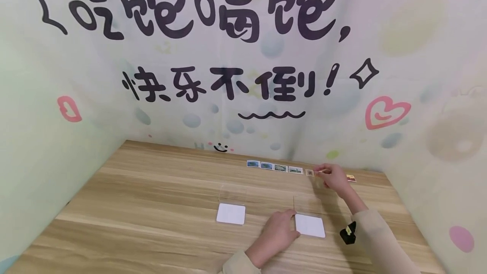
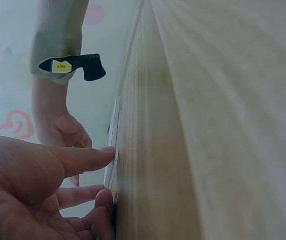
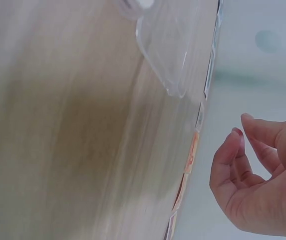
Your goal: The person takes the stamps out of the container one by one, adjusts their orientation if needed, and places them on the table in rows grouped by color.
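Note:
My left hand (image 1: 277,232) grips the left edge of a small case with a white base (image 1: 310,226), thumb and index finger at its corners. The case's clear plastic lid (image 3: 165,50) stands raised. At the table's back, my right hand (image 1: 332,177) hovers beside a row of stamps, thumb and fingers bent, with a gap between the tips. Nothing shows between them in the right wrist view. A small stamp (image 1: 310,173) lies just left of the fingertips. The orange stamp (image 3: 191,152) lies on the table in the right wrist view.
A second white-based case (image 1: 231,214) with a clear lid stands left of the left hand. Blue and green stamps (image 1: 267,165) run along the back edge; a red and yellow stamp (image 1: 351,178) lies at the right. A printed cloth (image 1: 190,117) hangs behind the wooden table (image 1: 152,206).

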`<state>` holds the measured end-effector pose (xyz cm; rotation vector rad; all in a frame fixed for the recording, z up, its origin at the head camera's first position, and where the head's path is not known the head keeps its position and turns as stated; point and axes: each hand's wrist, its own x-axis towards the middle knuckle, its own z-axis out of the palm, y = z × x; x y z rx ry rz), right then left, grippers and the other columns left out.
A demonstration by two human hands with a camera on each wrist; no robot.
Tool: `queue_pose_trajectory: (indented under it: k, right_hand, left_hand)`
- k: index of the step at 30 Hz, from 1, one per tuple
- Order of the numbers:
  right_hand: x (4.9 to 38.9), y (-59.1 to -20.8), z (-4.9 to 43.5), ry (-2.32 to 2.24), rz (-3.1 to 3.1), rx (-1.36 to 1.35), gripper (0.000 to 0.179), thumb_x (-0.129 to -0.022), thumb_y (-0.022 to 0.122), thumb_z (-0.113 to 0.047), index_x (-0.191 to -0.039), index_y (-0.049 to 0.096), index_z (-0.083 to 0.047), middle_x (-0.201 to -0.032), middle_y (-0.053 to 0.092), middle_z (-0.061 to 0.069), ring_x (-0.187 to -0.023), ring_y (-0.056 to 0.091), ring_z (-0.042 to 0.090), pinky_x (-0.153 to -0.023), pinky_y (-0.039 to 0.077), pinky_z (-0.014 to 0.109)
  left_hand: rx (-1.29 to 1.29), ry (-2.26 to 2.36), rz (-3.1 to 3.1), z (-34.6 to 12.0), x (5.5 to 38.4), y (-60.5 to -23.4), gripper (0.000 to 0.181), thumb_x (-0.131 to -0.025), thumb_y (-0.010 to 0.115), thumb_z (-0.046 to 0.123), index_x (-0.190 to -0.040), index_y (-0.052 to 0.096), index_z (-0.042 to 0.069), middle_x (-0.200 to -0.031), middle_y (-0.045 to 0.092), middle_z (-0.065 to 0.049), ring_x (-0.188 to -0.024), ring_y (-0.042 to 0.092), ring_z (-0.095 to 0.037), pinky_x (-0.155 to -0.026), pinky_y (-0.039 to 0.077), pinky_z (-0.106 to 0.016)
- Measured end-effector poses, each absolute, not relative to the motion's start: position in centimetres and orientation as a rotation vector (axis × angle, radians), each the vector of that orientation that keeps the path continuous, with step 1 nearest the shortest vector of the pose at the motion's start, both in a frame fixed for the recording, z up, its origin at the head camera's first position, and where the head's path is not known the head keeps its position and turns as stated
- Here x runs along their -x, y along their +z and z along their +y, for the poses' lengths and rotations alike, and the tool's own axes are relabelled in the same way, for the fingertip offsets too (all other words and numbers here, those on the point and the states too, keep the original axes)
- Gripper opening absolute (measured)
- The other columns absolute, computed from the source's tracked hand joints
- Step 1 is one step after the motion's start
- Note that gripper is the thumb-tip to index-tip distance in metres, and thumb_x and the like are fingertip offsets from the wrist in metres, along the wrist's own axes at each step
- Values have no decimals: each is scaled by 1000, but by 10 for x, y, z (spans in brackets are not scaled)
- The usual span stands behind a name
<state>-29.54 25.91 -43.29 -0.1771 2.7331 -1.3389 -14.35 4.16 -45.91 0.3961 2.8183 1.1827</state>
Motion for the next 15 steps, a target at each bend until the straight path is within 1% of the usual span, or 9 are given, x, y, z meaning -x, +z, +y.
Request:
queue_pose_trajectory:
  k: [3, 7, 10, 15]
  right_hand:
    - [290, -430, 259, -1342, 2740, 165, 25, -104, 64, -6, -118, 66, 14, -76, 66, 5, -51, 43, 8, -51, 44, 25]
    - [284, -427, 259, -1358, 2742, 154, 25, -104, 65, -6, -119, 67, 14, -71, 61, 3, -51, 43, 8, -51, 42, 24]
    - [280, -426, 259, -1356, 2750, 169, 26, -104, 65, -7, -120, 67, 14, -74, 63, 5, -52, 45, 9, -51, 43, 25]
    - [273, -425, 259, -1345, 2770, 177, 25, -104, 65, -9, -118, 69, 12, -87, 68, 14, -57, 48, 11, -54, 47, 26]
  left_hand:
    - [-400, 1189, 2810, 42, 144, -458, 50, -83, 88, 10, -127, 70, 0, -116, 75, -21, -112, 71, -36, -94, 59, -39]
    - [-390, 1200, 2800, 42, 143, -458, 50, -83, 88, 10, -128, 69, 0, -117, 74, -21, -113, 71, -36, -95, 59, -40]
    - [-385, 1196, 2806, 42, 143, -458, 52, -82, 89, 11, -129, 69, 0, -117, 74, -21, -112, 71, -36, -96, 58, -40]
    - [-411, 1208, 2795, 37, 142, -456, 53, -83, 88, 13, -132, 68, 1, -121, 74, -18, -115, 70, -35, -100, 56, -39]
